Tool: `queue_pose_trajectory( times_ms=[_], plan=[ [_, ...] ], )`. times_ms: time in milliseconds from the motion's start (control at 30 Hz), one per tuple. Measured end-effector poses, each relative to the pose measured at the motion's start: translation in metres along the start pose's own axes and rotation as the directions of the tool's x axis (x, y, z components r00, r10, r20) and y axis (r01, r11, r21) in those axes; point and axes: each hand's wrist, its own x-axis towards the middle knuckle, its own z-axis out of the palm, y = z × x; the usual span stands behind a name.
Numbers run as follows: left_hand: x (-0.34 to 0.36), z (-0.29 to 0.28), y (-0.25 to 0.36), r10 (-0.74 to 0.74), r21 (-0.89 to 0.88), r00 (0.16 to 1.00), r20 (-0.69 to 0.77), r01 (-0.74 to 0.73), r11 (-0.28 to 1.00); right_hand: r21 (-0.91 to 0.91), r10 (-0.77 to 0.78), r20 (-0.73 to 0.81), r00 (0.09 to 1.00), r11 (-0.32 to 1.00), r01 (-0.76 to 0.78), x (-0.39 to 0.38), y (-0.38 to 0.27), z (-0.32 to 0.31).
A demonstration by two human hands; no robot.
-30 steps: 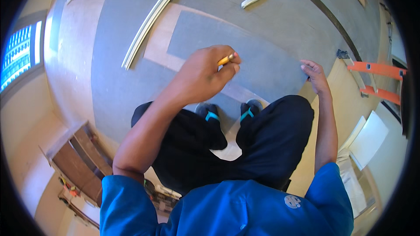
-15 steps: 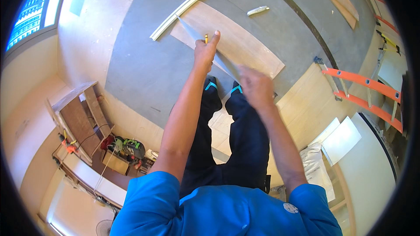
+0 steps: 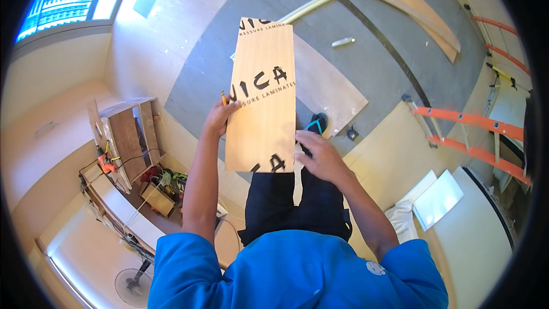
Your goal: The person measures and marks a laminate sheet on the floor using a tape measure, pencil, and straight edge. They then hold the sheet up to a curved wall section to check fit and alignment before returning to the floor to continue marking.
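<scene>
A blue-sleeved pair of forearms is seen rising from the near edge, and between them a long tan laminate strip [image 3: 262, 94] with dark printing is held up lengthwise, its near end over the dark trousers and its far end pointing away across the floor. The left hand [image 3: 219, 119] is set against the strip's left edge about halfway along, its grip closed on that edge, while a yellow pencil [image 3: 223, 98] is kept pinched in the same fingers so that it stays ready without a hand being freed. The right hand [image 3: 320, 157] is placed at the near right corner, fingers curled on the edge; whether the thumb lies under the sheet cannot be told. With the two holds set on opposite edges, the thin sheet appears to be steadied against flexing and twisting. Just beyond the right hand a foot in a blue-strapped sandal [image 3: 316, 124] is seen on the grey floor [image 3: 372, 63], beside a larger tan sheet [image 3: 326, 88] lying flat. To the left a small wooden cabinet [image 3: 128, 131] stands, with tools and cables heaped near it. To the right an orange ladder [image 3: 474, 131] is laid. Farther off a pale moulding [image 3: 306, 8], a small whitish tube [image 3: 343, 41] and curved wooden boards [image 3: 420, 11] are left on the floor.
</scene>
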Motion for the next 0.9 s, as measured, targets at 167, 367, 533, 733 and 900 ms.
queue_pose_trajectory(
  times_ms=[167, 367, 533, 733, 900],
  plan=[
    [-0.114, -0.002, 0.042, 0.181, -0.041, 0.984, 0.000, -0.180, 0.983, 0.048, 0.218, -0.127, 0.968, 0.976, -0.213, -0.033, 0.007, -0.064],
    [-0.232, 0.012, 0.070, 0.358, -0.111, 0.931, -0.068, -0.364, 0.925, -0.008, 0.159, -0.082, 0.984, 0.987, -0.161, -0.028, -0.022, -0.115],
    [-0.308, 0.004, 0.061, 0.627, 0.434, 0.756, -0.186, -0.509, 0.743, 0.255, 0.055, 0.071, 0.996, 0.964, -0.071, -0.003, -0.075, -0.097],
    [-0.370, 0.145, 0.029, 0.908, 0.987, 0.420, 0.000, -0.144, 0.067, 0.919, -0.125, 0.266, 0.956, 0.332, -0.212, 0.009, -0.204, -0.049],
    [-0.367, 0.191, -0.032, 0.900, 0.966, 0.431, 0.068, -0.255, 0.049, 0.903, 0.052, 0.123, 0.991, 0.407, -0.133, 0.010, -0.188, -0.008]
  ],
)
